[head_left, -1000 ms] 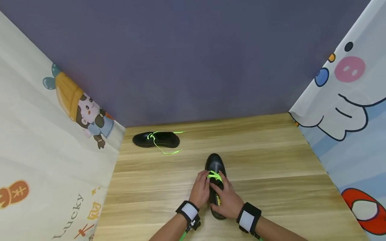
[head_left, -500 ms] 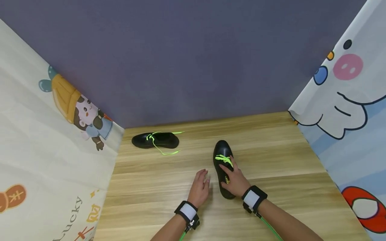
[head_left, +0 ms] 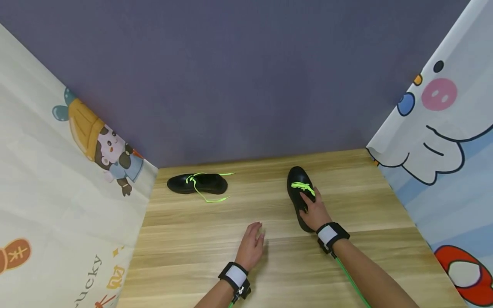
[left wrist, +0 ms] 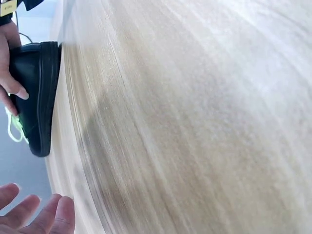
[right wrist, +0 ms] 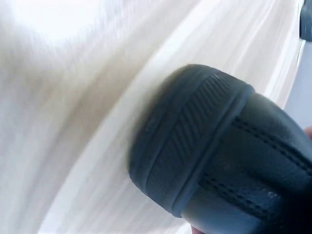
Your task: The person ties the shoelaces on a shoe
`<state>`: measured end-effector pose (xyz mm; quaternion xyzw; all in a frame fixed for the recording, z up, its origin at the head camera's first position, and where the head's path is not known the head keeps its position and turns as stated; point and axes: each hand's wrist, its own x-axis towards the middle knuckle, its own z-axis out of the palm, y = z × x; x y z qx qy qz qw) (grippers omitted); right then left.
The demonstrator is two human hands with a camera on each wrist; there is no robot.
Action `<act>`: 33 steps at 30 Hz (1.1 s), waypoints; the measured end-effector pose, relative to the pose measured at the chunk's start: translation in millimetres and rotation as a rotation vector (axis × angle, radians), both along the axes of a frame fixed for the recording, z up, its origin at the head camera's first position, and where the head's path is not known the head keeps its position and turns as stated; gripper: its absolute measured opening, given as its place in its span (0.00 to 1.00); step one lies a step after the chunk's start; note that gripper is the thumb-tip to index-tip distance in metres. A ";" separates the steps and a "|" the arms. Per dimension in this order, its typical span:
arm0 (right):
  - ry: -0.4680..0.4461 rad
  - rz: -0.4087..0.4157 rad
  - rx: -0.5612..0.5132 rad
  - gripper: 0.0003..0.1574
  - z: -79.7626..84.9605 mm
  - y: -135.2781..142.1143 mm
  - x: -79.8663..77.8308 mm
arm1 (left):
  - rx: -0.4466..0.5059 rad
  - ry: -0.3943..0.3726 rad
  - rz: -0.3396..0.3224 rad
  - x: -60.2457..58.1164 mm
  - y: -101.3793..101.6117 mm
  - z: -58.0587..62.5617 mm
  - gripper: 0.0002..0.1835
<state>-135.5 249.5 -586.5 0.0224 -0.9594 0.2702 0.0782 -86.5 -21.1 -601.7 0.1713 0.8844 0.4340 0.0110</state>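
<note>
A black leather shoe (head_left: 295, 175) with tied neon-green laces (head_left: 302, 186) sits right of centre, toe pointing away. My right hand (head_left: 316, 214) grips it across the opening, thumb on the left side and fingers along the right. Its heel (right wrist: 195, 136) and ridged sole fill much of the right wrist view; whether the sole touches the wood cannot be told. My left hand (head_left: 250, 248) hovers by itself over the boards, fingers loosely extended. In the left wrist view its fingertips (left wrist: 63, 214) hold nothing. A second black shoe (head_left: 179, 185) lies at the back left, its green laces trailing loose.
The wood-grain surface (head_left: 200, 252) ends at a dark grey-purple wall (head_left: 246, 81). Printed curtains hang on both sides, a white one (head_left: 34, 162) left and a blue-white one (head_left: 462, 205) right. Each wrist wears a black strap, with a green cord (head_left: 350, 280) trailing along the right forearm.
My right hand has carried the laced shoe away from me and to the right. The left hand has let go of the laces and stayed behind. The far-left shoe has not moved.
</note>
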 end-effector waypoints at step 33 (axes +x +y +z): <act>-0.136 -0.037 0.045 0.41 22.4 59.5 -46.8 | -0.001 0.038 0.075 -14.9 -27.3 3.1 0.17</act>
